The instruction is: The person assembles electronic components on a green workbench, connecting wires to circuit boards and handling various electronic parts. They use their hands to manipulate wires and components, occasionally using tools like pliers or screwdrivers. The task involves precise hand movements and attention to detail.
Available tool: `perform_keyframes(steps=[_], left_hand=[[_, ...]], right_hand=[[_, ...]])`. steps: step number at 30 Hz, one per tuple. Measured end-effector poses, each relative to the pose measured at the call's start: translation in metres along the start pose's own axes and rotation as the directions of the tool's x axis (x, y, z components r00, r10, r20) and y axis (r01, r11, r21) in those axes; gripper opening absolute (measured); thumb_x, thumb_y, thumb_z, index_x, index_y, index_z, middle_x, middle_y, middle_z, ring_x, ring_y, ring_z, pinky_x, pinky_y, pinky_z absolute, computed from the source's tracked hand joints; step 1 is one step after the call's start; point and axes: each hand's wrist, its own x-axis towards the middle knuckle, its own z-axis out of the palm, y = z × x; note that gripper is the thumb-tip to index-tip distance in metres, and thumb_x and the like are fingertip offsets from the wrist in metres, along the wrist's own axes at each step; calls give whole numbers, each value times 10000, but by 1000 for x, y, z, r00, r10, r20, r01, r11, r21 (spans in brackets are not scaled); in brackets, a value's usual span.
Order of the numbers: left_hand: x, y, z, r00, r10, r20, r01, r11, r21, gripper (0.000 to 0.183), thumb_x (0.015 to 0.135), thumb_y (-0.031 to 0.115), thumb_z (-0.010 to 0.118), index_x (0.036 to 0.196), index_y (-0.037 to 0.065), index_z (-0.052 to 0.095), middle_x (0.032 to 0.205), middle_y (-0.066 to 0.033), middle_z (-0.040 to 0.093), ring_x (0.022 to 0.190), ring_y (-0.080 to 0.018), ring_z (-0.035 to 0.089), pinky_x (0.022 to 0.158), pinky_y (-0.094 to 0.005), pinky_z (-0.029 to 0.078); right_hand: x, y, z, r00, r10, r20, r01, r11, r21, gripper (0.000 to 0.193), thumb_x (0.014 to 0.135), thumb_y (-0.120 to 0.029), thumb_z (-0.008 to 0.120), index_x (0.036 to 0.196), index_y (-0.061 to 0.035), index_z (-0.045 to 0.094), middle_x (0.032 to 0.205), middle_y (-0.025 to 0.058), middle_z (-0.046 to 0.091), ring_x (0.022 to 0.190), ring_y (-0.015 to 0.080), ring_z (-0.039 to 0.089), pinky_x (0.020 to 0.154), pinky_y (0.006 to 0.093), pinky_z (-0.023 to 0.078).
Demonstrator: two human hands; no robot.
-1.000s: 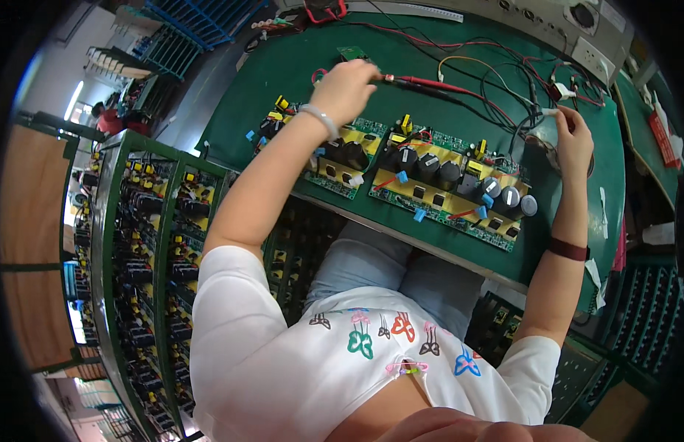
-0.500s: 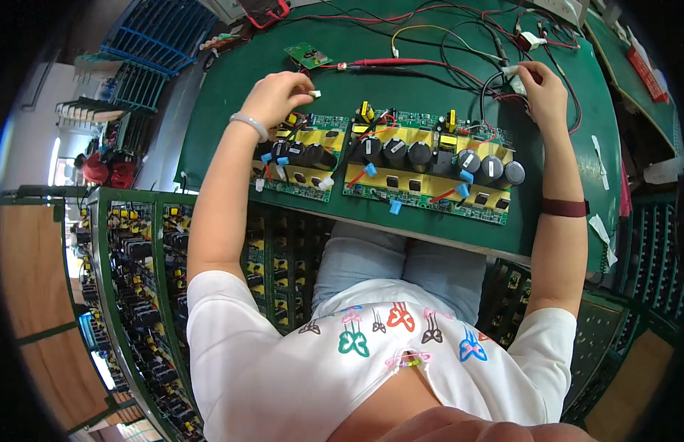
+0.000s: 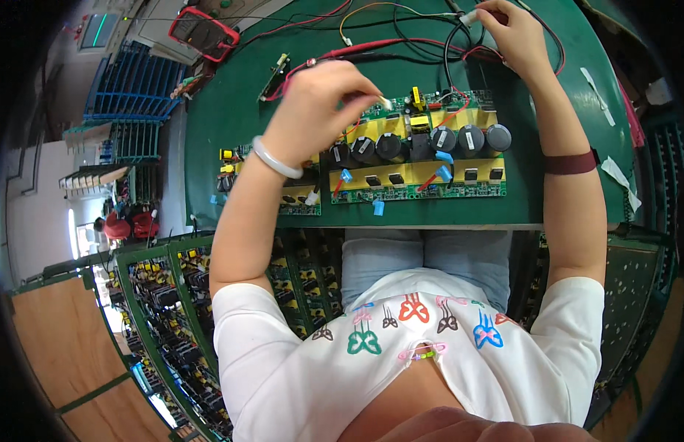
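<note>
My left hand (image 3: 316, 107) is closed in a pinch on a small white plug connector (image 3: 385, 103), held above the back edge of the larger circuit board (image 3: 401, 180). That board carries black capacitors (image 3: 390, 147), yellow strips and blue-capped leads. Beyond its back right corner, my right hand (image 3: 517, 40) pinches a white connector (image 3: 469, 18) among dark cables. Partly hidden under my left forearm is a second circuit board (image 3: 301, 209). Just behind my left hand, a small green circuit board (image 3: 274, 76) stands tilted, with red wires by it.
A red-framed multimeter (image 3: 204, 34) sits at the back left. Red and black test leads (image 3: 371, 48) cross the back of the green table (image 3: 530, 210). White strips (image 3: 620, 183) lie along the right edge. Racks of circuit boards (image 3: 161, 295) stand at lower left.
My left hand has moved right with the white connector, from the left board to over the larger one. The small green board has tipped up. My right hand keeps its pinch.
</note>
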Motion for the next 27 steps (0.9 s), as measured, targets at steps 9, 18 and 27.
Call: perform_keyframes(steps=[9,18,27], left_hand=[[19,4,31,986,74,151,-86,993,78,76,790,54,737,839,9,699,789,-99,658,769,-265,660,694,-352,530],[13,8,36,991,83,108,-101,981,166,78,796,82,716,806,18,673,778,-94,631,775,-284,640,705,-385,522],[36,6,36,941,-25,338,-48,978,205,79,768,66,688,800,-5,682,816,-138,669,809,-315,657,772,-392,539]], right_hand=[[-1,-5,0,1000,27,-8,-27,999,41,192,826,-141,653,919,17,708,818,193,696,745,286,681,701,366,520],[-4,-12,0,1000,-29,-12,29,998,51,198,828,-143,655,926,20,709,825,189,703,749,280,687,704,358,523],[10,42,10,987,-24,156,5,993,118,286,951,-233,649,1137,-21,699,1005,53,731,933,108,676,800,236,499]])
